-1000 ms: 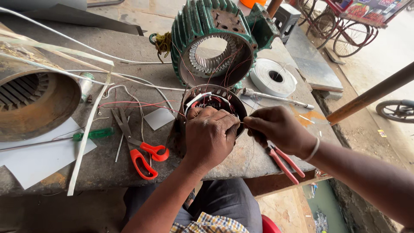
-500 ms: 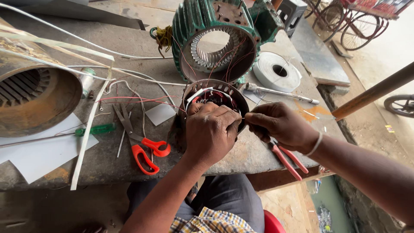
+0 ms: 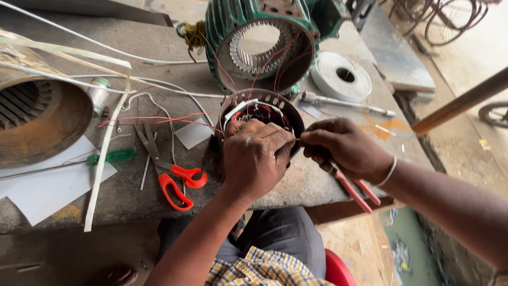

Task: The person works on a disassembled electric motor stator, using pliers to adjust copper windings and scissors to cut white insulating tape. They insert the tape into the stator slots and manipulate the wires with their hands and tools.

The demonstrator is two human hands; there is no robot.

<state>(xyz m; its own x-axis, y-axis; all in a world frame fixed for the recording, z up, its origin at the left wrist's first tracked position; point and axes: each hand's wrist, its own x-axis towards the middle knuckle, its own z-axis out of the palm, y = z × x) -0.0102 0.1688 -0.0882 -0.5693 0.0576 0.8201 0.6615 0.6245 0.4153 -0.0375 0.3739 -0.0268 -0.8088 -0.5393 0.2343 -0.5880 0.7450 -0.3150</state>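
Observation:
A small round motor stator (image 3: 262, 108) with red windings stands on the grey workbench (image 3: 312, 182) in front of me. My left hand (image 3: 256, 159) grips its near rim, fingers curled over the windings. My right hand (image 3: 346, 148) sits just right of it, holding red-handled pliers (image 3: 357, 190) whose handles stick out below the palm. The pliers' tip meets my left fingertips at the stator's edge; what it pinches is hidden. Thin red wires (image 3: 153, 119) run left from the stator.
A large green motor housing (image 3: 264, 42) stands behind the stator. Orange-handled scissors (image 3: 172, 177), a green screwdriver (image 3: 114, 156), white paper sheets (image 3: 42, 188) and a rusty stator (image 3: 37, 119) lie left. A white tape roll (image 3: 341, 77) and a metal tool (image 3: 346, 103) lie right.
Both hands stayed on the small stator. My right hand shifted slightly left, closer to my left fingertips. The view tilted down a little.

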